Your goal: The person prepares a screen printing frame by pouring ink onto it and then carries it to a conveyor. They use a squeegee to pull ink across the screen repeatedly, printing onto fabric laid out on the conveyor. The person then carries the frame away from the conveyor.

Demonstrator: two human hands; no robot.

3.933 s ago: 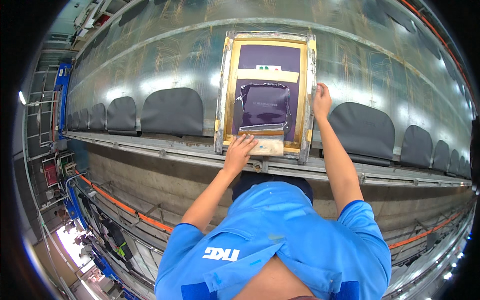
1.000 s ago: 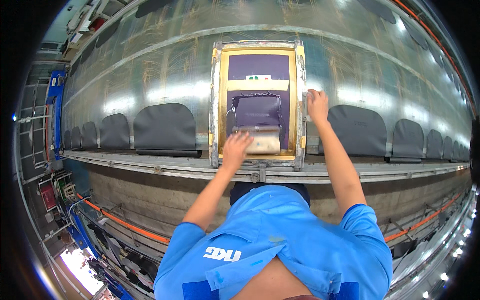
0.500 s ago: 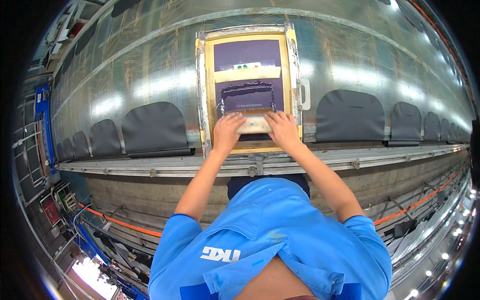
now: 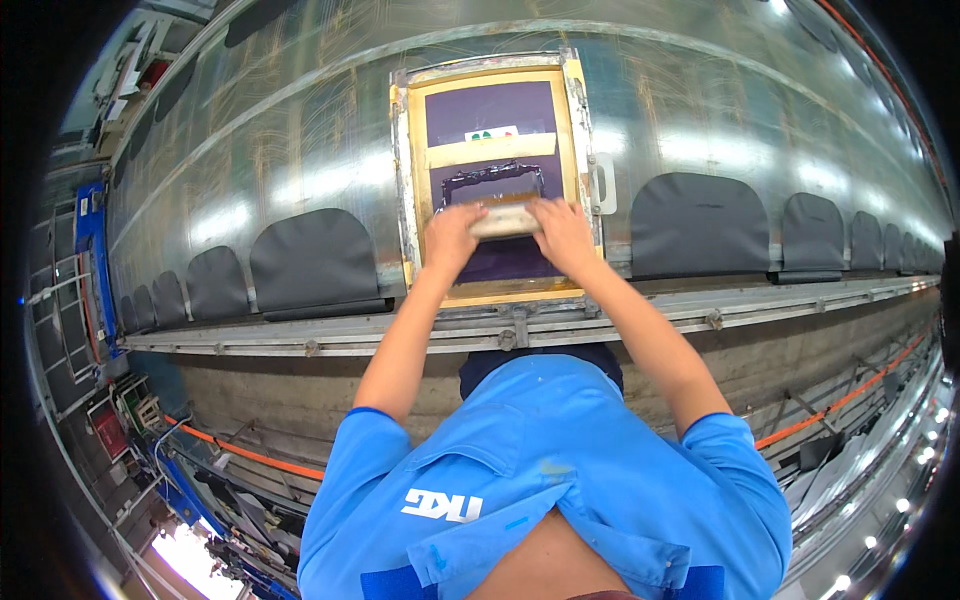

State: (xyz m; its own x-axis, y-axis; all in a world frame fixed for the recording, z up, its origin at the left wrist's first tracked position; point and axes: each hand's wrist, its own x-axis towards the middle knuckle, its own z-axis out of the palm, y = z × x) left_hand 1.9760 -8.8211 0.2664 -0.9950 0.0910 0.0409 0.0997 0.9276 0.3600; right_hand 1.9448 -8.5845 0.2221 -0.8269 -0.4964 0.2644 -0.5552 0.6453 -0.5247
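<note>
A squeegee (image 4: 505, 222) with a pale, worn handle lies across a screen-printing frame (image 4: 584, 130), gripped at both ends. My left hand (image 4: 453, 238) is closed round its left end, and my right hand (image 4: 563, 236) round its right end. Inside the frame's yellow-taped border shows a purple screen (image 4: 490, 104). Dark wet ink (image 4: 492, 172) outlines a box shape just beyond the squeegee. A pale strip (image 4: 491, 150) crosses the screen farther up, with a small white label (image 4: 491, 132) above it. The squeegee's lower edge is partly hidden by its handle and my fingers.
The frame rests on a long shiny metal table (image 4: 330, 120). Dark grey rounded panels lie along its near side, one to the left (image 4: 313, 262) and one to the right (image 4: 697, 228). A metal rail (image 4: 640, 308) runs along the edge before my body. A white handle (image 4: 603, 184) sits by the frame's right side.
Both hands have pushed the squeegee away from my body, up the screen. More purple screen shows on the near side, and the squeegee is closer to the far ink line.
</note>
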